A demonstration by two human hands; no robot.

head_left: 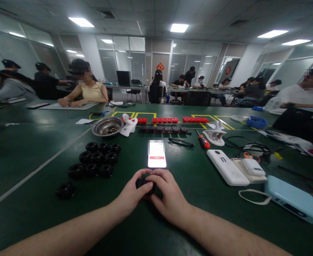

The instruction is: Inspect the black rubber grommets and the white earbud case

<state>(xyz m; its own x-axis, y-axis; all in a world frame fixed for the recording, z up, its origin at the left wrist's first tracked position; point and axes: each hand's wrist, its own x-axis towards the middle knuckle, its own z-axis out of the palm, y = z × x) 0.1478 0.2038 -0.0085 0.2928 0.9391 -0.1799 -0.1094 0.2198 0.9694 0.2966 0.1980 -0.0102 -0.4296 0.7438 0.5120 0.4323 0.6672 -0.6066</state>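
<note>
Between my left hand [131, 188] and my right hand [168, 192] is a black rounded part [142, 183], mostly covered by my fingers. Both hands are closed around it, low over the green table, and my left thumb lies across its top. It resembles the glossy black ring-shaped parts [91, 156] grouped in rows to the left. One more black ring-shaped part [65, 190] lies apart, nearer to me. Just beyond my fingertips a phone [156, 154] shows a bright white screen with a red bar.
Farther back are a metal bowl [107, 127] with small brass-coloured pieces, red trays [165, 120], a row of black blocks [164, 129] and black glasses [181, 142]. To the right lie a red screwdriver [204, 140], a white power bank [225, 167] and a light-blue case [292, 197]. People sit around.
</note>
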